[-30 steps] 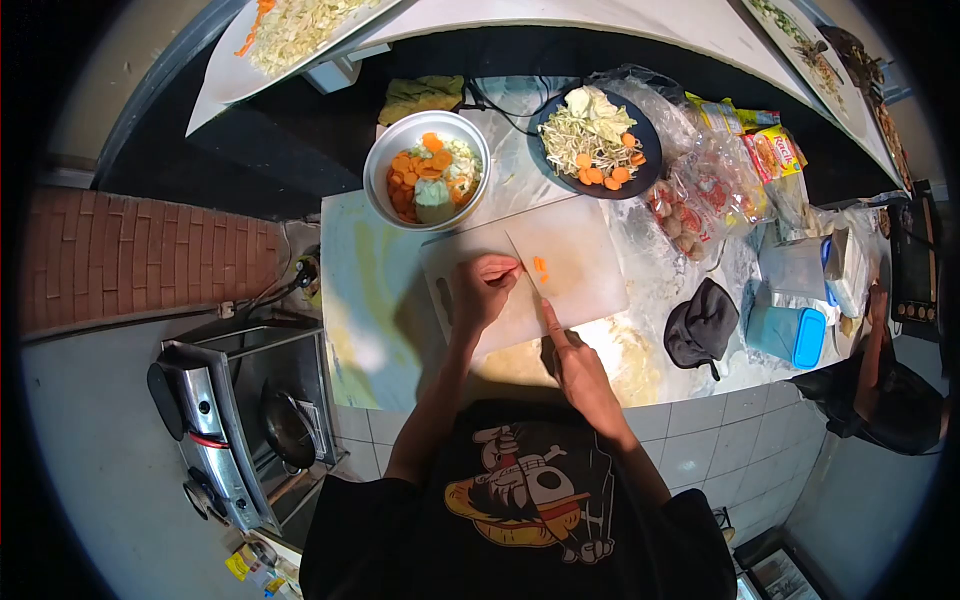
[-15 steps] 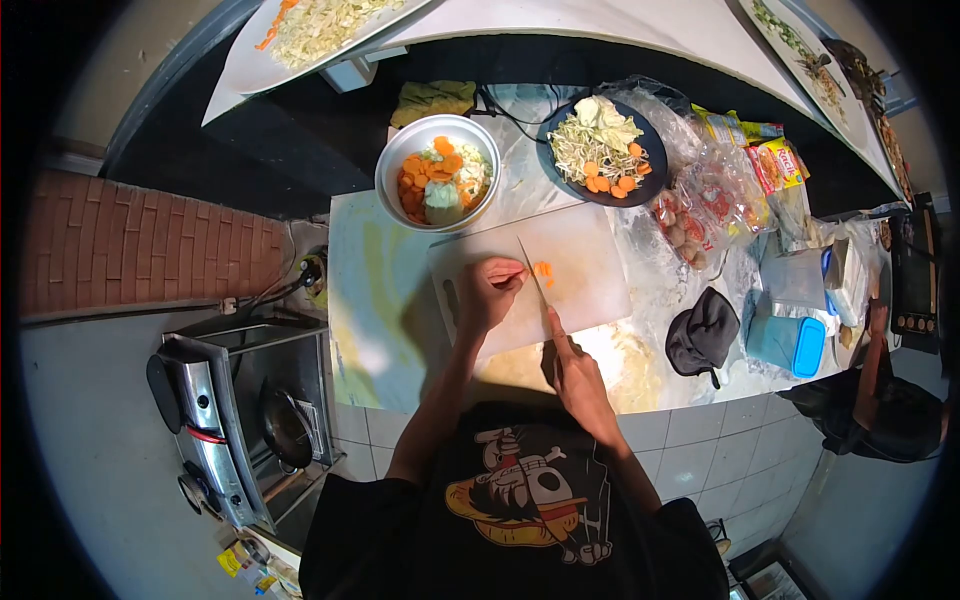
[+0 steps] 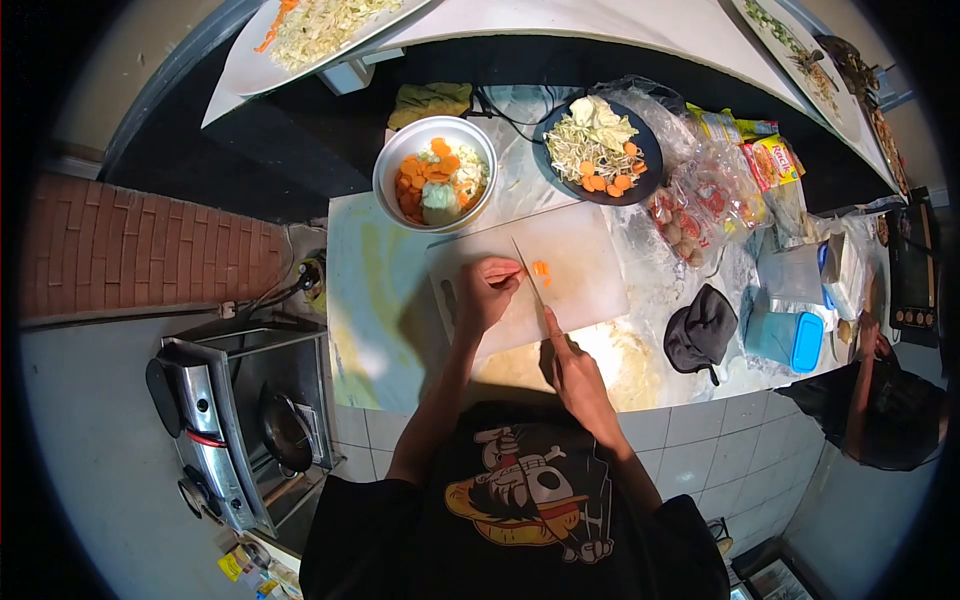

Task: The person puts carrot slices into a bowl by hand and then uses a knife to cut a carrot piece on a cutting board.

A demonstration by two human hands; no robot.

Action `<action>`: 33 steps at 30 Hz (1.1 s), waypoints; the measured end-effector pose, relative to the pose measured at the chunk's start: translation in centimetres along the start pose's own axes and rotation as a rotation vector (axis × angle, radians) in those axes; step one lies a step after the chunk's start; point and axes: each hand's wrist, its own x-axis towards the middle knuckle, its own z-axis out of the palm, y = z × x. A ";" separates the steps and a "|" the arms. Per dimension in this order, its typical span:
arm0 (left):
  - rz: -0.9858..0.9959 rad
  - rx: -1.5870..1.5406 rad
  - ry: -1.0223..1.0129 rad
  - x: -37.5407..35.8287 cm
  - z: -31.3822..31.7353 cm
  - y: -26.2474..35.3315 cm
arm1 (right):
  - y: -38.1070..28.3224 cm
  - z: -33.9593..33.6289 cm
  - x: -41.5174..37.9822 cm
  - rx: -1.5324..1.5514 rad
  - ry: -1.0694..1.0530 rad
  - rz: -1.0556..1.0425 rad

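My right hand [image 3: 577, 378] grips a kitchen knife [image 3: 531, 278] by its handle, with the blade angled up and left over a white cutting board [image 3: 590, 240]. Just left of the blade, my left hand [image 3: 487, 290] is closed with bunched fingertips on what looks like a piece of carrot, mostly hidden by the fingers. Small cut carrot pieces [image 3: 541, 269] lie on the board right of the blade. Behind the board stand a white bowl [image 3: 383, 190] of carrot slices and pale chopped vegetables, and a dark plate [image 3: 650, 180] with bean sprouts, carrot rounds and cabbage.
Plastic bags [image 3: 715, 195], a black cap [image 3: 701, 330] and a blue-lidded container [image 3: 785, 340] occupy the table's right side. A stove [image 3: 210, 430] stands at lower left. Another person's arm [image 3: 862, 390] shows at far right. A raised counter [image 3: 560, 22] edges the back.
The view shifts very slightly. Both hands and the knife stay in nearly the same place over the board. At far right, the other person's arm has moved a little.
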 end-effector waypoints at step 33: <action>-0.051 0.034 -0.039 0.4 -0.3 -0.1 | 1.5 1.5 -0.1 0.034 0.119 -0.057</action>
